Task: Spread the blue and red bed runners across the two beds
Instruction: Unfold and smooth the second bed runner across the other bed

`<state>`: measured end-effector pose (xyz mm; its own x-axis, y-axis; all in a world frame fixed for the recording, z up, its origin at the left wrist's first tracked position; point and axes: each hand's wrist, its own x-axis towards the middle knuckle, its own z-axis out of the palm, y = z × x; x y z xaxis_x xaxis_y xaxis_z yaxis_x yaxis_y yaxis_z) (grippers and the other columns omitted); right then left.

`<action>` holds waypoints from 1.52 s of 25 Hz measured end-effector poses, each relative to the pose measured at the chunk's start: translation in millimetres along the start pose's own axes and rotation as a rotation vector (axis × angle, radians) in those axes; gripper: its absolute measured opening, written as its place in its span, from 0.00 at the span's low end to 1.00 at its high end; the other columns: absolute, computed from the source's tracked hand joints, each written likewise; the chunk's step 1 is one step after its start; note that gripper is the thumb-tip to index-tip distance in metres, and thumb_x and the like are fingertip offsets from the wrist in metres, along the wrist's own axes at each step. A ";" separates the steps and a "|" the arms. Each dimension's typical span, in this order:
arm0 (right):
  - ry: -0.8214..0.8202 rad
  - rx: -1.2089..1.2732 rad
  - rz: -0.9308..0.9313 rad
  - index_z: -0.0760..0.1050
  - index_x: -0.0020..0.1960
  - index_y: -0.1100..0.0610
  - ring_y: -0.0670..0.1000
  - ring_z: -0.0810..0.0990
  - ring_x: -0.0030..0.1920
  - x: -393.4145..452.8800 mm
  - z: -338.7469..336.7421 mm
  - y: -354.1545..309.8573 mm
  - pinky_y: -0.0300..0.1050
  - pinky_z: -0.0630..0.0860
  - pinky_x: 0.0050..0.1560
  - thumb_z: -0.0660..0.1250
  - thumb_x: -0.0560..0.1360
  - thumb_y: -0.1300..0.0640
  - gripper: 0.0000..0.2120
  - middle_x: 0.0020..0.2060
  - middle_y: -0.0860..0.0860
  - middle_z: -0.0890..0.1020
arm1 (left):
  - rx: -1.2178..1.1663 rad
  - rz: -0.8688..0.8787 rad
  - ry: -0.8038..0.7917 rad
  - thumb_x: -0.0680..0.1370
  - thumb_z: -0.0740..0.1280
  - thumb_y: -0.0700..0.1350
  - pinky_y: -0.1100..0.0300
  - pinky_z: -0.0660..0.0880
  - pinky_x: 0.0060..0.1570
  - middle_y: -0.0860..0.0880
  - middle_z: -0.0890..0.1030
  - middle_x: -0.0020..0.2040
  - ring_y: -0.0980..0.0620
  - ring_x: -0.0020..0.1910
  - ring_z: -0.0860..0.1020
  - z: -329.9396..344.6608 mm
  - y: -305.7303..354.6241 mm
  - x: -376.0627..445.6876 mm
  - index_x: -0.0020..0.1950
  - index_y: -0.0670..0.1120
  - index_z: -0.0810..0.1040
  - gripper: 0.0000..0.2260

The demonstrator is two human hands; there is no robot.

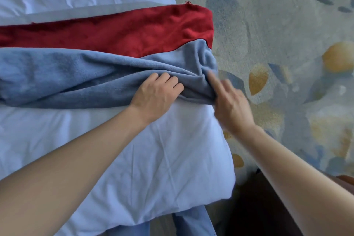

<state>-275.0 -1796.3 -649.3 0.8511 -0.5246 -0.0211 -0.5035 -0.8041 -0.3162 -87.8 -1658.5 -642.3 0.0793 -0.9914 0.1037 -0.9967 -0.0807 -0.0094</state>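
The blue runner point(80, 74) lies bunched across the bed point(153, 159), beside the flat red runner point(115, 32). The left hand point(157, 94) grips a fold; the right hand point(229, 105) (motion-blurred) pinches the edge. Step: flattening. The next move likely calls for pulling the bunched edge outward.

We see a deep red runner point(107, 32) just above a dusty blue runner point(67, 76) on the white duvet point(153, 159), beside a grey-green carpet point(277, 25) patterned with blue and ochre shapes.
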 end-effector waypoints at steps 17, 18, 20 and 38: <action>0.035 0.134 0.384 0.65 0.74 0.50 0.55 0.76 0.57 4.0 -5.7 -0.4 0.49 0.75 0.44 0.65 0.74 0.57 0.29 0.65 0.52 0.71 | -0.494 -0.284 -0.147 0.78 0.64 0.45 0.54 0.69 0.46 0.51 0.78 0.43 0.48 0.47 0.74 -0.9 30.8 -2.3 0.46 0.48 0.76 0.03; 0.058 0.163 0.329 0.66 0.72 0.51 0.53 0.75 0.58 -0.7 -1.1 -9.5 0.45 0.73 0.44 0.66 0.73 0.57 0.28 0.66 0.51 0.71 | -0.541 -0.317 -0.146 0.78 0.64 0.46 0.55 0.70 0.44 0.53 0.77 0.42 0.49 0.46 0.74 -3.5 28.8 -2.4 0.45 0.49 0.76 0.02; 0.130 0.394 0.468 0.67 0.72 0.52 0.48 0.74 0.60 -10.2 6.8 -12.0 0.39 0.70 0.51 0.66 0.71 0.56 0.29 0.66 0.50 0.73 | -0.734 -0.448 -0.153 0.76 0.65 0.49 0.55 0.70 0.40 0.55 0.78 0.39 0.53 0.44 0.75 -7.3 19.5 4.0 0.44 0.51 0.75 0.02; 0.155 1.028 1.074 0.67 0.72 0.50 0.49 0.83 0.50 -13.7 -18.7 31.1 0.46 0.79 0.50 0.67 0.75 0.56 0.26 0.50 0.47 0.81 | -0.541 -0.366 -0.080 0.77 0.65 0.46 0.49 0.72 0.41 0.51 0.78 0.41 0.45 0.44 0.76 -9.3 27.6 20.6 0.44 0.49 0.75 0.03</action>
<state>-305.1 -1819.4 -641.1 0.0953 -0.7998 -0.5927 -0.4846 0.4828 -0.7294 -113.8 -1680.2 -631.2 0.3955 -0.9158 -0.0693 -0.7714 -0.3722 0.5161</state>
